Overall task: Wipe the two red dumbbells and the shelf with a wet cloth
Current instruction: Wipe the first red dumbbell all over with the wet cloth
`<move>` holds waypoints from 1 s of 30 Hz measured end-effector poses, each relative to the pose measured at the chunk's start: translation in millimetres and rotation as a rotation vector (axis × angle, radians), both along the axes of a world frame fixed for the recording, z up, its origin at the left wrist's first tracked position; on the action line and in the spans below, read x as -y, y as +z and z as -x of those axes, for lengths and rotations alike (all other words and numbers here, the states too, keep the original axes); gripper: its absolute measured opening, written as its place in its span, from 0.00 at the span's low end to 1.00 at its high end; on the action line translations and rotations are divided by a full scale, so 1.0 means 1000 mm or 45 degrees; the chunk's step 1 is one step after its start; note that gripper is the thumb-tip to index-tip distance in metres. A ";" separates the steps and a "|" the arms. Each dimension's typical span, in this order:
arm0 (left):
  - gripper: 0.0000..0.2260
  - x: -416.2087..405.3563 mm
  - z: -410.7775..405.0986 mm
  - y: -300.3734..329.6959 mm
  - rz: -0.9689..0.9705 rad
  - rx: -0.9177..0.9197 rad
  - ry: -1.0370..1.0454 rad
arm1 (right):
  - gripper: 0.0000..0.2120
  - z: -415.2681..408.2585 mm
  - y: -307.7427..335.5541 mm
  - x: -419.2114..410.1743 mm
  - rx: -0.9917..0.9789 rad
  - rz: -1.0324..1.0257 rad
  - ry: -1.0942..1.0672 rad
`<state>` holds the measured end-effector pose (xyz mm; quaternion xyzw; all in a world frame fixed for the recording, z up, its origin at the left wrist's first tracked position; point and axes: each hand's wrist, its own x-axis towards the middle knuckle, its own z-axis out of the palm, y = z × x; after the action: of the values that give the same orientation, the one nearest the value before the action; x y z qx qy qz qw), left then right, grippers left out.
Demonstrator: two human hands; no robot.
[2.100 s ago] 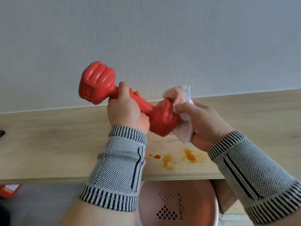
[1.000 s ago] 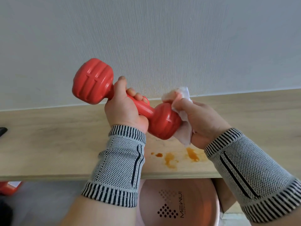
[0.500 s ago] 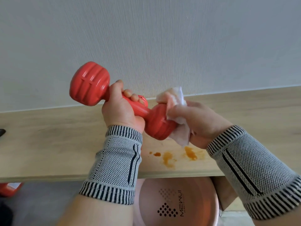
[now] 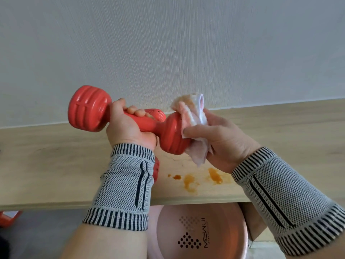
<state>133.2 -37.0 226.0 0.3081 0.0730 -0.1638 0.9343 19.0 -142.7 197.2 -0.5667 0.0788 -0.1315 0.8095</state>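
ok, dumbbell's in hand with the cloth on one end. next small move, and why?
Probably rub the cloth on round the near head of the dumbbell. The right hand presses it against only that head, while the left hand grips the handle, holding the dumbbell above the shelf. The far head is bare, and the orange stains can wait until the dumbbell is done.

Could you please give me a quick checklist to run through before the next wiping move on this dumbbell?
1. Left hand has a firm grip on the dumbbell handle: ok.
2. Right hand holds the cloth against the near end: ok.
3. Cloth clean enough: not ok, it shows orange staining.
4. Far end already wiped: cannot tell.
5. Shelf clean: not ok, orange stains lie on it.
6. Second dumbbell within reach: cannot tell, only a red sliver shows behind the left wrist.
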 end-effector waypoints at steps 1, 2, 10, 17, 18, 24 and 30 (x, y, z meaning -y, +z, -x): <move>0.12 0.000 -0.001 -0.001 0.008 -0.007 -0.005 | 0.26 -0.001 0.000 0.000 0.006 -0.009 0.003; 0.12 -0.001 -0.001 -0.001 0.018 -0.002 -0.014 | 0.25 -0.002 0.000 0.001 0.014 -0.032 0.021; 0.12 -0.002 -0.001 -0.002 0.068 0.036 -0.027 | 0.20 -0.004 0.000 -0.001 -0.025 0.108 -0.076; 0.13 0.002 0.007 -0.003 -0.004 0.144 -0.026 | 0.14 -0.006 -0.003 0.001 -0.099 0.077 -0.279; 0.12 0.002 0.008 -0.003 -0.011 0.153 -0.022 | 0.16 -0.006 -0.003 0.002 -0.096 0.013 -0.212; 0.13 0.000 0.004 -0.002 0.011 0.135 -0.014 | 0.18 -0.001 0.000 0.002 -0.047 0.207 -0.055; 0.12 0.001 0.009 -0.003 0.022 0.177 -0.069 | 0.17 0.002 0.003 0.004 -0.120 -0.040 -0.012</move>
<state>124.7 -38.3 223.1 0.3126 -0.0020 -0.1680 0.9349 17.4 -146.5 200.5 -0.5592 0.1217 -0.1072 0.8130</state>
